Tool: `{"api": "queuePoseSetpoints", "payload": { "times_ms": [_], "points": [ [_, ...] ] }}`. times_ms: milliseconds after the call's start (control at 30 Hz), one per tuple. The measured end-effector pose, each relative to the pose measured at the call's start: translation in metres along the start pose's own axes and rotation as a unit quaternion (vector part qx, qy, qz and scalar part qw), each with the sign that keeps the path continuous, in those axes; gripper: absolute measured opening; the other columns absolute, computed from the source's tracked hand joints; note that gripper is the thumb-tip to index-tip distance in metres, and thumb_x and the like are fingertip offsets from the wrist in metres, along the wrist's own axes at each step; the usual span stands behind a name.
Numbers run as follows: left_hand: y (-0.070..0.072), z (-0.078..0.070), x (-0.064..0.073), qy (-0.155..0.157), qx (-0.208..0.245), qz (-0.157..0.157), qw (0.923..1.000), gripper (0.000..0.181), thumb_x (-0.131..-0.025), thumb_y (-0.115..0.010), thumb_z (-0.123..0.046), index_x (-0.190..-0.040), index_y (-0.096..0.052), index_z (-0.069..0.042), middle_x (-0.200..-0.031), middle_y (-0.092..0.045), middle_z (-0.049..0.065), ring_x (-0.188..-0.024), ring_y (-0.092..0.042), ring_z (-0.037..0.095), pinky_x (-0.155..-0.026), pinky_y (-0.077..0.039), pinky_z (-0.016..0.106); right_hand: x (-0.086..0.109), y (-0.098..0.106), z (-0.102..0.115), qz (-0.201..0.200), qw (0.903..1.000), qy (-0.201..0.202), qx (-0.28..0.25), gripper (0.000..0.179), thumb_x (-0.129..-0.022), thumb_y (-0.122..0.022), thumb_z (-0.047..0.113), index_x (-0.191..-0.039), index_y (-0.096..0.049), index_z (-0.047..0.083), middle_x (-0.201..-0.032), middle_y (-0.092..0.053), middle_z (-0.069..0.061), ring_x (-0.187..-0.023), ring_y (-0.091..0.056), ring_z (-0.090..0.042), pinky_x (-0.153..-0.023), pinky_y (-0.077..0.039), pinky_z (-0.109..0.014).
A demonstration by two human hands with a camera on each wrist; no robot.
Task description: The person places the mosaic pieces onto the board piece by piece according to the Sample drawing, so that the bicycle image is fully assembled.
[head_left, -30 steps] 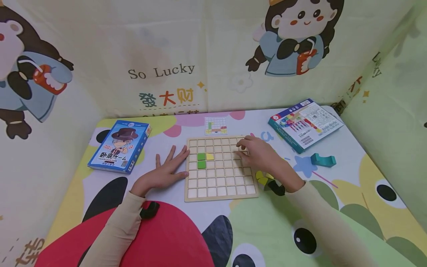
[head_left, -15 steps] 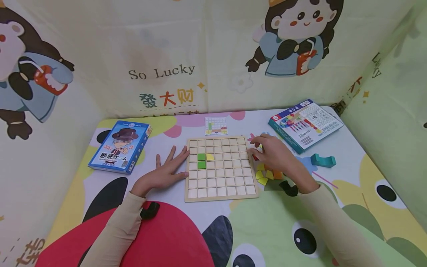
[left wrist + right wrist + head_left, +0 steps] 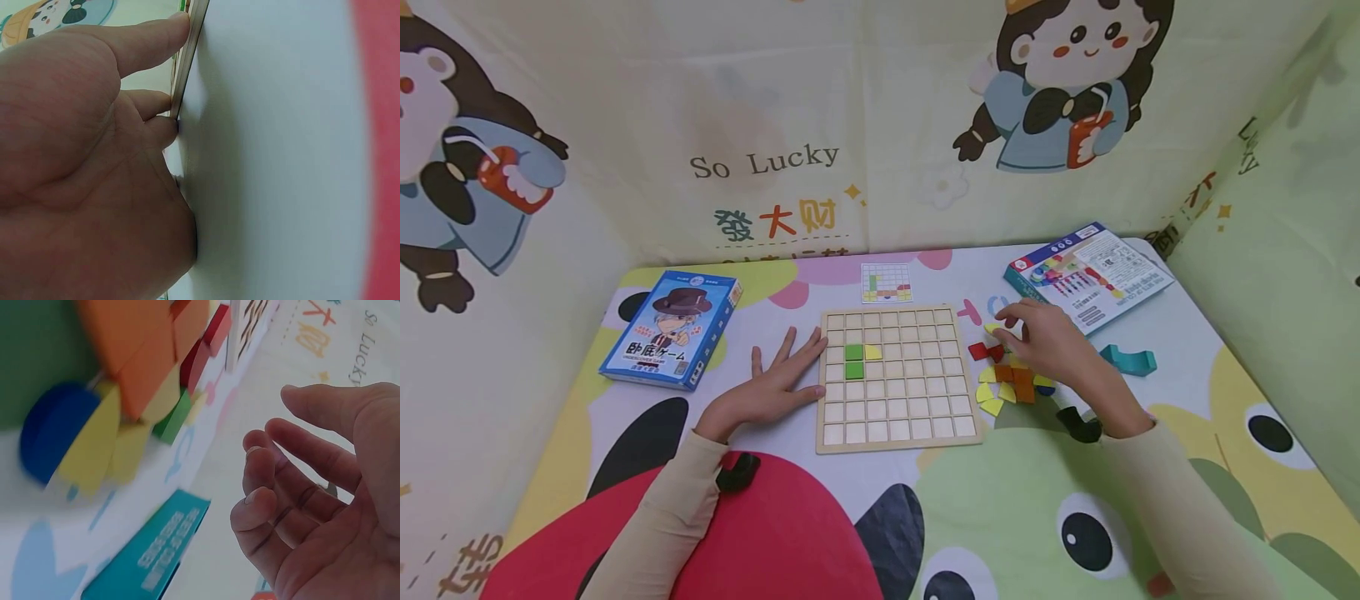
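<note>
My left hand (image 3: 769,388) rests on the table with fingers spread, its fingertips and thumb at the left edge of a wooden grid board (image 3: 898,445). In the left wrist view the thumb (image 3: 153,45) meets the board's side. Two green square tiles (image 3: 853,361) sit in the grid, one below the other, and a yellow tile (image 3: 872,352) lies beside the upper one. Over the loose blocks right of the board hovers my right hand (image 3: 1051,340), fingers loosely bent. Nothing shows between its thumb and fingers in the right wrist view. Orange blocks (image 3: 147,378) lie below it.
Red blocks (image 3: 978,352), yellow pieces (image 3: 992,407) and a blue half-round block (image 3: 59,428) lie in the pile. A pattern card (image 3: 887,283) lies behind the board. A blue box (image 3: 672,329), a teal-edged box (image 3: 1090,277) and a teal curved piece (image 3: 1127,360) flank the area.
My right hand has moved right, from over the board's right side to over the loose blocks, uncovering several of them. The left hand has stayed in place.
</note>
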State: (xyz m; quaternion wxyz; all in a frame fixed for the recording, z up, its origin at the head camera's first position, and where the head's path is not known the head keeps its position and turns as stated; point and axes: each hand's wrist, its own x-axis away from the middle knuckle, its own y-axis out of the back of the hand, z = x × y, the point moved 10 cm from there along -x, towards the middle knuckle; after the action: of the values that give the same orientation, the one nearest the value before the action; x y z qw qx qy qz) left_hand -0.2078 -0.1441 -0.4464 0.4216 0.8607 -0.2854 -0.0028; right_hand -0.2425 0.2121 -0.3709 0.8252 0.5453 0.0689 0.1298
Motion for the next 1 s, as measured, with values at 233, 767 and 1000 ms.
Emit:
{"api": "queuePoseSetpoints", "payload": {
  "times_ms": [233, 767, 1000],
  "points": [
    [0.000, -0.001, 0.000, 0.001, -0.001, 0.001, 1.0000, 0.084, -0.104, -0.062, -0.037, -0.172, -0.017, -0.018, -0.182, -0.004, 0.011, -0.165, 0.018, 0.043, -0.116, 0.027, 0.079, 0.010, 0.009, -0.014, -0.014, 0.9999, -0.001, 0.009, 0.032, -0.099, -0.074, 0.017, -0.127, -0.073, 0.002, -0.111, -0.075, -0.017, -0.088, -0.062, -0.025, -0.072, -0.051, -0.029],
    [0.001, -0.002, 0.001, 0.005, -0.003, 0.001, 1.0000, 0.083, -0.104, -0.063, -0.036, -0.171, -0.018, -0.017, -0.182, -0.005, 0.011, -0.165, 0.018, 0.043, -0.116, 0.028, 0.078, 0.013, -0.009, -0.033, 0.039, 0.9992, 0.005, -0.011, 0.031, -0.098, -0.072, 0.009, -0.127, -0.073, 0.000, -0.111, -0.074, -0.019, -0.092, -0.063, -0.026, -0.074, -0.053, -0.027],
    [0.002, -0.004, 0.001, 0.001, -0.001, 0.001, 1.0000, 0.083, -0.104, -0.063, -0.036, -0.171, -0.018, -0.016, -0.181, -0.005, 0.011, -0.165, 0.018, 0.044, -0.116, 0.028, 0.078, 0.013, -0.015, -0.038, 0.050, 0.9985, 0.005, -0.021, 0.032, -0.099, -0.072, 0.011, -0.129, -0.073, 0.000, -0.114, -0.071, -0.019, -0.102, -0.064, -0.030, -0.075, -0.054, -0.024]
  ]
}}
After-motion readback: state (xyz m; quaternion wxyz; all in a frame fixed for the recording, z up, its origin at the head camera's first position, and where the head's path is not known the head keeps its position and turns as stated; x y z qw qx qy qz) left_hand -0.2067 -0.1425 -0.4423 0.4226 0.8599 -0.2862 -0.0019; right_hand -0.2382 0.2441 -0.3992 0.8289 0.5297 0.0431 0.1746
